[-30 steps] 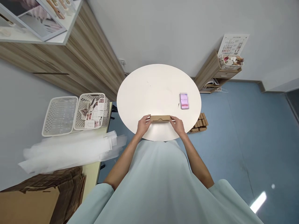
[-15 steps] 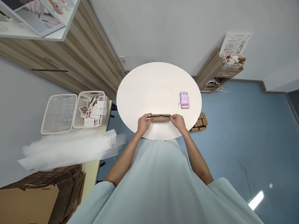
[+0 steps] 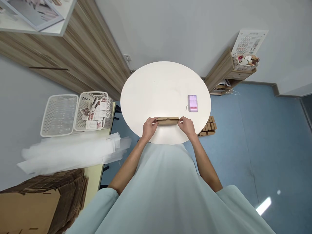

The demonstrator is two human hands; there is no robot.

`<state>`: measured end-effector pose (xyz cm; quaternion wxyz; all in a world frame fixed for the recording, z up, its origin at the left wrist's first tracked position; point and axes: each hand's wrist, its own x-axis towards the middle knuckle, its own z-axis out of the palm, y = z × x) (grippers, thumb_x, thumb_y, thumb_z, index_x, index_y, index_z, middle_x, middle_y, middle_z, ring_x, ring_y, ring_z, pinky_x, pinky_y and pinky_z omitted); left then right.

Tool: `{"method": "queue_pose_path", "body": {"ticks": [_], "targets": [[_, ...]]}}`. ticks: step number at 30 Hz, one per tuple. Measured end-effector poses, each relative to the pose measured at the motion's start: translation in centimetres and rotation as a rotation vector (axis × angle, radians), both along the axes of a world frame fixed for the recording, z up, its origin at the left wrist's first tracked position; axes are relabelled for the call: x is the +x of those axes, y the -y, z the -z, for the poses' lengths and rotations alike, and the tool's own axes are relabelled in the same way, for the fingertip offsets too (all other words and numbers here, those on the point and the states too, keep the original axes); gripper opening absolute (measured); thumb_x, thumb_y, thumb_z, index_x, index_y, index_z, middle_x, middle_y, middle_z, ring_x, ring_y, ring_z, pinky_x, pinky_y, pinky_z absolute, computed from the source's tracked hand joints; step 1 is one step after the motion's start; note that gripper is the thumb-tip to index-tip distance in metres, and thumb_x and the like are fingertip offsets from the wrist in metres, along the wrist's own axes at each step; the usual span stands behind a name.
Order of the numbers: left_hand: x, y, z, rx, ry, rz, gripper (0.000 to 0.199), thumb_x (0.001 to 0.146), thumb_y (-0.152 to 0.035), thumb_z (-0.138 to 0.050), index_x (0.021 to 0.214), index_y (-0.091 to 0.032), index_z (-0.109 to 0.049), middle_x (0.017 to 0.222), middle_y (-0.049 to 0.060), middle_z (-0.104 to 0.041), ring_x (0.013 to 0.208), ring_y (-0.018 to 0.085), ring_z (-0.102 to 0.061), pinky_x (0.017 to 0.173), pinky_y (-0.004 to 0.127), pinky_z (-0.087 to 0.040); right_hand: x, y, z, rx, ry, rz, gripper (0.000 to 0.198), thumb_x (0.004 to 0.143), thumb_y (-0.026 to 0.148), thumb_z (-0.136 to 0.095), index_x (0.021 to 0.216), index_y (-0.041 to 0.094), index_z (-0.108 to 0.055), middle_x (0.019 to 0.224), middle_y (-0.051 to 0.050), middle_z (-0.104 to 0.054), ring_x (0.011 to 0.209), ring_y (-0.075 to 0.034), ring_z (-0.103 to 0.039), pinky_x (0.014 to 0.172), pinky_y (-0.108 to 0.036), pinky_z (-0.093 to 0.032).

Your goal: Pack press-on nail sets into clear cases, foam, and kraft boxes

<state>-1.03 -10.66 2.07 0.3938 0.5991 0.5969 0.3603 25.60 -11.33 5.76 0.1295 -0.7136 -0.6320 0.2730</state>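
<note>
A small brown cardboard box lies near the front edge of the round white table, its long side facing me. The box's lid edge shows along the top, with a notch near the middle. At its left end, my left hand pinches the corner between thumb and fingers. My right hand grips the right end the same way. What is inside the box is hidden. A phone-sized thing with a blurred pink and purple face rests on the table beyond my right hand.
Two white baskets, one with packets, stand on a side table at left. Near them lie a white sheet stack and flat cardboard. Small brown boxes are on the floor at right, below a wooden cabinet.
The box's lid edge has lifted and tilted slightly, so a little more of its top shows. Both hands keep hold of the ends. The whole view has shifted slightly.
</note>
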Motion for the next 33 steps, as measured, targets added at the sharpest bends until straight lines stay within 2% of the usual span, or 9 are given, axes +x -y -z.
{"method": "queue_pose_path", "body": {"ticks": [4, 7, 10, 16, 23, 29, 33], "targets": [[0.2, 0.1, 0.0, 0.021, -0.016, -0.008, 0.028, 0.093, -0.020, -0.065, 0.118, -0.025, -0.076, 0.112, 0.007, -0.071, 0.101, 0.022, -0.075, 0.091, 0.040, -0.068, 0.1, 0.1, 0.4, -0.016, -0.135, 0.085, 0.011, 0.099, 0.031, -0.064, 0.098, 0.024, -0.071, 0.099, -0.003, -0.080, 0.088, -0.021, -0.076, 0.076, -0.029, -0.051], [0.5, 0.3, 0.0, 0.019, -0.021, -0.020, 0.028, 0.093, -0.019, -0.065, 0.118, -0.025, -0.075, 0.111, 0.007, -0.071, 0.099, 0.022, -0.075, 0.091, 0.041, -0.068, -0.3, 0.4, 0.6, -0.038, -0.079, 0.133, 0.014, 0.100, 0.030, -0.061, 0.092, 0.023, -0.071, 0.090, -0.004, -0.079, 0.088, -0.023, -0.075, 0.072, -0.029, -0.049], [0.9, 0.6, 0.1, 0.032, -0.037, -0.044, 0.027, 0.094, -0.019, -0.065, 0.118, -0.024, -0.074, 0.108, 0.006, -0.070, 0.099, 0.021, -0.074, 0.093, 0.041, -0.067, -1.0, 0.8, 0.5, -0.035, 0.007, 0.138, 0.015, 0.100, 0.025, -0.056, 0.096, 0.023, -0.071, 0.089, -0.005, -0.079, 0.087, -0.024, -0.075, 0.074, -0.030, -0.049], [1.5, 1.3, 0.0, 0.063, -0.063, -0.070, 0.027, 0.096, -0.020, -0.063, 0.120, -0.023, -0.073, 0.104, 0.005, -0.067, 0.095, 0.020, -0.072, 0.094, 0.040, -0.066, -1.7, 1.3, 0.2, 0.022, -0.015, 0.121, 0.016, 0.104, 0.030, -0.053, 0.107, 0.022, -0.067, 0.109, -0.007, -0.080, 0.089, -0.022, -0.075, 0.078, -0.031, -0.048], [1.7, 1.7, -0.2, 0.083, -0.109, -0.052, 0.029, 0.100, -0.022, -0.057, 0.123, -0.025, -0.074, 0.108, 0.006, -0.067, 0.098, 0.020, -0.072, 0.098, 0.039, -0.064, -1.8, 1.9, 0.7, -0.035, 0.061, 0.146, 0.015, 0.102, 0.026, -0.053, 0.104, 0.022, -0.067, 0.099, -0.007, -0.079, 0.092, -0.025, -0.074, 0.078, -0.033, -0.048], [1.8, 1.7, -0.1, 0.084, -0.148, -0.032, 0.030, 0.100, -0.023, -0.057, 0.126, -0.025, -0.074, 0.108, 0.006, -0.066, 0.097, 0.021, -0.072, 0.097, 0.040, -0.063, -1.9, 1.8, 1.0, 0.060, -0.019, 0.165, 0.027, 0.107, 0.040, -0.049, 0.123, 0.022, -0.060, 0.120, -0.011, -0.077, 0.091, -0.024, -0.075, 0.078, -0.033, -0.049], [1.9, 1.7, -0.2, 0.079, -0.144, -0.027, 0.032, 0.101, -0.025, -0.056, 0.127, -0.025, -0.074, 0.109, 0.006, -0.066, 0.099, 0.021, -0.072, 0.096, 0.038, -0.063, -1.5, 1.4, 1.1, 0.075, -0.017, 0.149, 0.026, 0.110, 0.036, -0.043, 0.122, 0.021, -0.060, 0.115, -0.009, -0.077, 0.089, -0.023, -0.074, 0.077, -0.032, -0.047]]}}
